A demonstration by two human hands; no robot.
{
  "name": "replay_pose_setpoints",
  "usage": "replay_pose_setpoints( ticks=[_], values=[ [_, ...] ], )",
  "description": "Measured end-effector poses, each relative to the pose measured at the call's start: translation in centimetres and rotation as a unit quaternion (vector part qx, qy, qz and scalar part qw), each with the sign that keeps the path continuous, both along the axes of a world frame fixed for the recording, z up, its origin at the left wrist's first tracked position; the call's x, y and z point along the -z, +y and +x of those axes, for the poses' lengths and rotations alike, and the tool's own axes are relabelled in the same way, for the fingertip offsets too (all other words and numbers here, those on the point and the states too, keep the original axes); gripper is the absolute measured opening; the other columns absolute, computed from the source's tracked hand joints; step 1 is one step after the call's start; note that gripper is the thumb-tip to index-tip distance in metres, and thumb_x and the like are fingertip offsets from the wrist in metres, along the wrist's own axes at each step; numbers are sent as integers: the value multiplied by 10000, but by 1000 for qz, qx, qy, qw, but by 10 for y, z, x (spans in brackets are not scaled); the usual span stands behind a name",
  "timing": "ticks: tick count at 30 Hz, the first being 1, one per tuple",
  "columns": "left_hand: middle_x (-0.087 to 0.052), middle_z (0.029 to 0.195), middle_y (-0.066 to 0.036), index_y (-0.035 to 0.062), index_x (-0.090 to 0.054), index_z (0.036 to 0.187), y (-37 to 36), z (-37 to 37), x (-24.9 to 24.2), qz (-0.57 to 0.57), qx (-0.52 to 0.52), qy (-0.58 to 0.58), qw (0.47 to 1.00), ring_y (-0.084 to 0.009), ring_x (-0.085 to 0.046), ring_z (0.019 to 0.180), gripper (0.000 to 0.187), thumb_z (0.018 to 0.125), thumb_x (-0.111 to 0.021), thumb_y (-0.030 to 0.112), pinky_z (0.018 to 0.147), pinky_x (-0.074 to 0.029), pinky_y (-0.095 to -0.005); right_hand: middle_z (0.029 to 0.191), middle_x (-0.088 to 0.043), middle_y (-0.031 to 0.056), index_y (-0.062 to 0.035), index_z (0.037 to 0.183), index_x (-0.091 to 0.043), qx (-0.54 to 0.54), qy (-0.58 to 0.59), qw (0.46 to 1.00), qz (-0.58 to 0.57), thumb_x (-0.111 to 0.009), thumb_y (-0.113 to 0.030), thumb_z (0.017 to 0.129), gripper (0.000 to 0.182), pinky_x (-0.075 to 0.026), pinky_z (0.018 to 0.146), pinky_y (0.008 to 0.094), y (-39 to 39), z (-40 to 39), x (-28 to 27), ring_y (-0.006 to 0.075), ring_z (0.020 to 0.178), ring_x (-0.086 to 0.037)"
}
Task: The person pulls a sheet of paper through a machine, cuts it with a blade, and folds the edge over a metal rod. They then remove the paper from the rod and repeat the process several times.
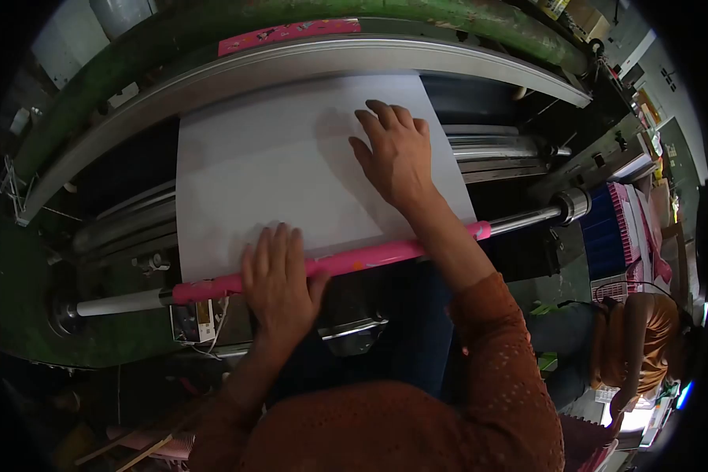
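A wide white sheet [252,173] stretches from under a metal bar down to a pink printed roll [370,256], which is wound on a metal shaft [527,219]. My left hand [275,275] lies over the roll toward its left part, fingers stretched forward onto the lower edge of the sheet. Above the right half of the sheet is my right hand [397,149], its fingers spread and bent a little, with nothing in them. Its shadow falls on the white surface to its left. My right forearm crosses over the right end of the roll.
The long metal bar [291,59] spans the machine's far side, with a green beam [448,12] behind it. A pink printed strip [291,33] lies between them. Round collars [576,204] hold the shaft ends. Another person [637,346] is at the right, near stacked pink-edged material [621,224].
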State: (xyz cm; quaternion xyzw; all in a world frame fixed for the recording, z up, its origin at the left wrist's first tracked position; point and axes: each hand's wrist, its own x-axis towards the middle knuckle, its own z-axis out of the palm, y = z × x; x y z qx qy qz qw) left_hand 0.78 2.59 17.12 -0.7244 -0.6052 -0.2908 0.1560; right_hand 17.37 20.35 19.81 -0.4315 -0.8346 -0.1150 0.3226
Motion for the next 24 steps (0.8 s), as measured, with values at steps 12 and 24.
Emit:
replay_pose_setpoints(
  ticks=[12, 24],
  values=[
    [-512, 1308, -180, 10, -518, 1255, 2, 8, 13, 26, 40, 9, 999, -371, -453, 1256, 507, 917, -531, 388, 1038, -316, -543, 1350, -505, 139, -40, 1310, -501, 33, 7, 995, -91, -621, -250, 845, 524, -271, 1045, 453, -79, 30, 6, 302, 1311, -411],
    [-551, 1250, -147, 70, -606, 1102, -18, -8, 34, 144, 178, -21, 973, -314, -497, 1182, 313, 805, -623, 167, 1028, -337, -533, 1228, -584, 131, -50, 1202, -576, 47, 15, 998, -44, -609, -224, 827, 415, -330, 987, 455, -109, 43, 23, 294, 1170, -519]
  ],
)
